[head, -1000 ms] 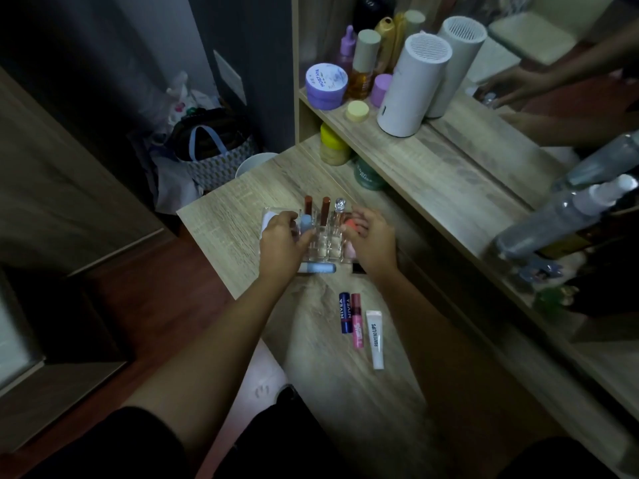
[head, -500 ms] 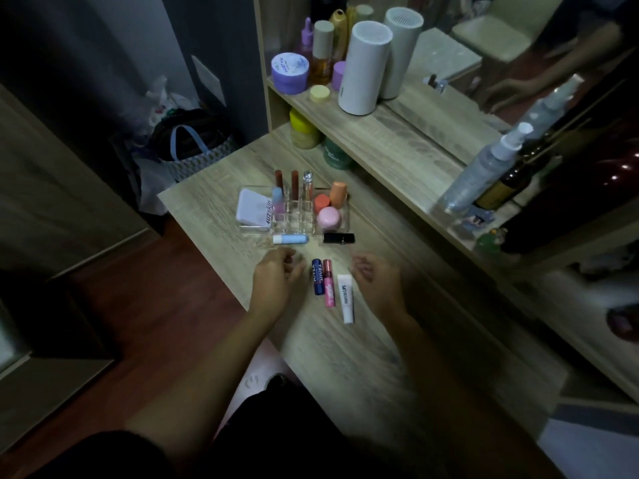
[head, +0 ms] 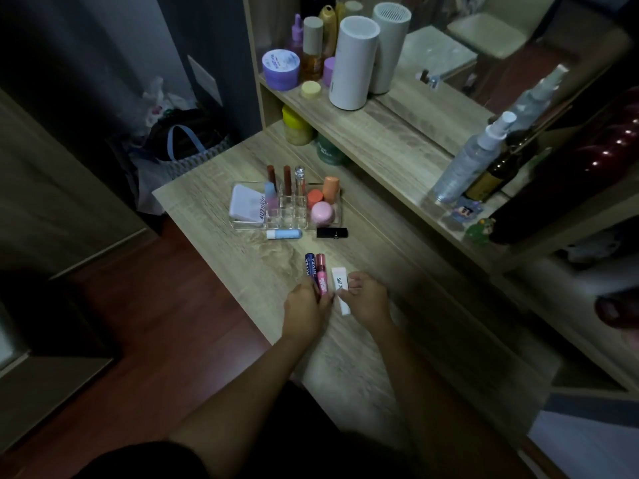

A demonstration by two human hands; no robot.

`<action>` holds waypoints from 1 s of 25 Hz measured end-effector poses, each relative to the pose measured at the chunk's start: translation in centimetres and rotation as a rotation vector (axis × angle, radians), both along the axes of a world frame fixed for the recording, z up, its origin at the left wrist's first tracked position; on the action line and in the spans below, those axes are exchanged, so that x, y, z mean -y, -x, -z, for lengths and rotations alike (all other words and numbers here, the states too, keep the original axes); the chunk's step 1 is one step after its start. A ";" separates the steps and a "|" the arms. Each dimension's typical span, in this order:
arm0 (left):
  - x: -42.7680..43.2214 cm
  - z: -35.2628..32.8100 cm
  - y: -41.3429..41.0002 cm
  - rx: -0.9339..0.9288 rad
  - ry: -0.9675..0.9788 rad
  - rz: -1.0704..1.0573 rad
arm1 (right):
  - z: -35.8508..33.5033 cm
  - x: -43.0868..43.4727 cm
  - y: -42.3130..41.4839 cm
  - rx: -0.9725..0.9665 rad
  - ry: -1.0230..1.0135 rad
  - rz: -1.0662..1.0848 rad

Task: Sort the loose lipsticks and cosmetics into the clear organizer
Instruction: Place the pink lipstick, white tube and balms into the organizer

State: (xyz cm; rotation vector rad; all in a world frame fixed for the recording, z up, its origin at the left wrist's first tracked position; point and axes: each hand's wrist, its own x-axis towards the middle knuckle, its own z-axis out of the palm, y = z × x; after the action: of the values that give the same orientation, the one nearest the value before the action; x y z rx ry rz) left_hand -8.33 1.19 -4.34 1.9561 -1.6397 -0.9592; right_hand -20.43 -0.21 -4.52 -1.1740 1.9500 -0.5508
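Observation:
The clear organizer (head: 242, 225) stands on the wooden desk and holds upright lipsticks, a white compact, orange tubes and a pink round pot. In front of it lie a light blue balm stick (head: 284, 234) and a black lipstick (head: 332, 232). Nearer to me lie a dark blue balm stick (head: 309, 265), a pink lip stick (head: 321, 271) and a white lip tube (head: 338, 279). My left hand (head: 306, 311) has its fingers on the lower ends of the blue and pink sticks. My right hand (head: 366, 300) pinches the white tube.
A raised shelf (head: 390, 140) on the right carries a white cylinder (head: 352, 62), a purple jar, bottles and a spray bottle (head: 466, 164). A yellow jar (head: 295, 127) and a green jar stand under it. A bag (head: 186, 146) sits on the floor past the desk's left edge.
Both hands left the organizer and drew back toward me. From resting beside the three sticks, they have closed in onto them: left on the blue and pink ones, right on the white tube.

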 end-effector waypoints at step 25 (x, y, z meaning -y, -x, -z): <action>-0.8 -1.1 -1.0 -0.059 -0.051 -0.064 | -1.0 -0.7 1.5 0.197 -0.077 0.110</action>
State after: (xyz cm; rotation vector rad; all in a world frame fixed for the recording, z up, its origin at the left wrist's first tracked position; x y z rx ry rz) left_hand -7.32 1.95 -3.26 1.9818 -1.5253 -1.0339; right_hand -21.95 0.50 -3.53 -0.9325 1.8572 -0.6190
